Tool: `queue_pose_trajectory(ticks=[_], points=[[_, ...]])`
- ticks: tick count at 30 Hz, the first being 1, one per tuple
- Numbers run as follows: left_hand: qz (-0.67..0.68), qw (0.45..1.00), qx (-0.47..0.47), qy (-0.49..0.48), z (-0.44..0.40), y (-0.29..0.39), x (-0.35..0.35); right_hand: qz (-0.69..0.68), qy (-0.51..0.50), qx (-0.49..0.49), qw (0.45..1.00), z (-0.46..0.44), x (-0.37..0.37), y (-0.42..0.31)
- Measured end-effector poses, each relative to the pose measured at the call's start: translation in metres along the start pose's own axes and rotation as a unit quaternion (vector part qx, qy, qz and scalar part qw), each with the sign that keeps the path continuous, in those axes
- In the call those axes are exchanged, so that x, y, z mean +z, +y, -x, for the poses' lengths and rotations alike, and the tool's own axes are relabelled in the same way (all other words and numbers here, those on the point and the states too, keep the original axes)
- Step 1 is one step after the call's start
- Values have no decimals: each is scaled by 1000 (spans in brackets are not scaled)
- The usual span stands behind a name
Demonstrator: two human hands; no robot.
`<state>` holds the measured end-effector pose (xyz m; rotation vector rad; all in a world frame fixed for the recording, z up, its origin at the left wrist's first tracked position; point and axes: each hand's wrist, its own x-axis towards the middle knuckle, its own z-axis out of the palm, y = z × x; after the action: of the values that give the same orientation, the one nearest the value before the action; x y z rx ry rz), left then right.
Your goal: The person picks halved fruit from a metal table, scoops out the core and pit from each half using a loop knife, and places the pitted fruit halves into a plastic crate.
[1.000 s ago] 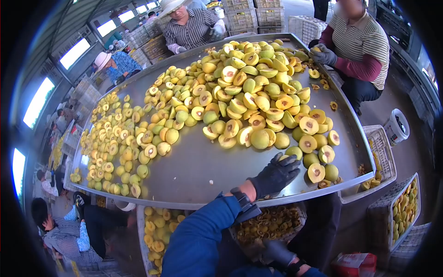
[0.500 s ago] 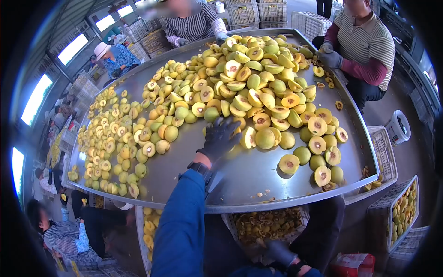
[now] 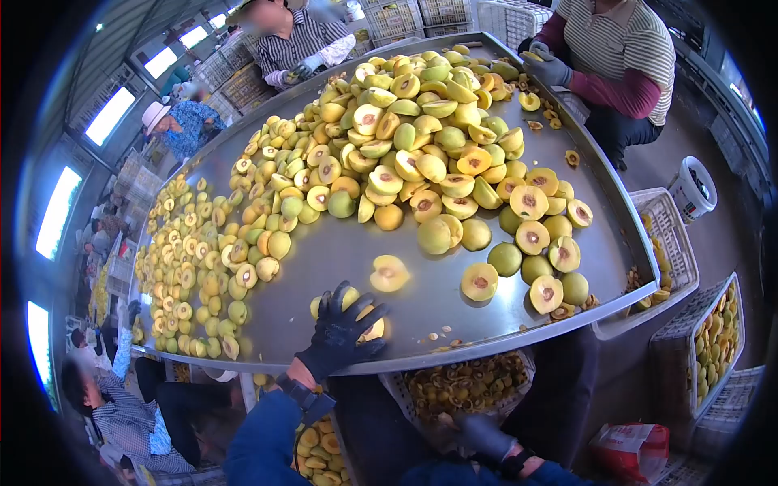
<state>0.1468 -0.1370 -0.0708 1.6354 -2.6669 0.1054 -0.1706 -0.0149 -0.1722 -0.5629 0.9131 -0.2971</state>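
Note:
My left hand [image 3: 344, 332], in a black glove with a watch at the wrist, lies near the front edge of the metal table. Its spread fingers curl over several yellow-green peach halves [image 3: 373, 330], partly hidden beneath it. One blurred peach half [image 3: 389, 274] lies just beyond the fingertips. Farther back rises a large heap of cut peaches [image 3: 421, 146], some cut faces showing reddish centres. My right hand [image 3: 485, 439], in a dark grey glove, is low by the crate of peach pieces [image 3: 531, 381] below the table edge. Motion blurs its fingers; whether they hold anything is unclear.
A raised rim borders the metal table [image 3: 454, 320]. Crates of fruit [image 3: 713, 348] and a white bucket [image 3: 693, 190] stand on the right. A red and white bag [image 3: 636, 449] lies at lower right. Co-workers sit around the far and left sides.
My left hand has drawn back from the heap to the front edge, bringing peach halves with it. A co-worker at the far right has raised a gloved hand holding fruit. The view has shifted slightly.

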Motion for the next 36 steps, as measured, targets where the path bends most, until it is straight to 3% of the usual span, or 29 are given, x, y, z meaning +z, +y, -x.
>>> queue_pose_trajectory(ticks=[2,4,7,11,15,17,18,21,23,26,30,35,36], points=[[34,997,-22,59,-4,-8,0,-61,-7,97,993,3,-2,-8],[109,979,-69,160,-19,-32,13,77,36,99,991,0,-7,4],[-19,956,-68,286,-99,-62,7,46,50,89,994,9,4,-10],[-55,953,-123,273,-207,-92,53,37,43,73,996,-19,-18,35],[42,929,-92,356,-222,-124,84,37,50,101,993,-28,-21,50],[55,924,-96,366,-199,-105,56,116,54,14,992,-21,-19,51],[80,923,-83,368,-185,-88,40,227,58,-85,968,-10,-11,29],[163,940,-31,297,-136,-20,7,392,61,-211,893,-5,-4,16],[271,941,-20,203,-109,30,3,495,43,-196,845,-5,-9,19],[197,968,80,132,-106,69,10,475,44,-185,859,-16,-19,48],[168,968,152,108,-145,92,11,391,47,-113,912,-16,-26,51],[140,952,245,120,-194,144,25,388,-1,25,921,16,-11,-17],[138,948,260,123,-202,153,23,413,2,-24,910,13,-14,-12]])
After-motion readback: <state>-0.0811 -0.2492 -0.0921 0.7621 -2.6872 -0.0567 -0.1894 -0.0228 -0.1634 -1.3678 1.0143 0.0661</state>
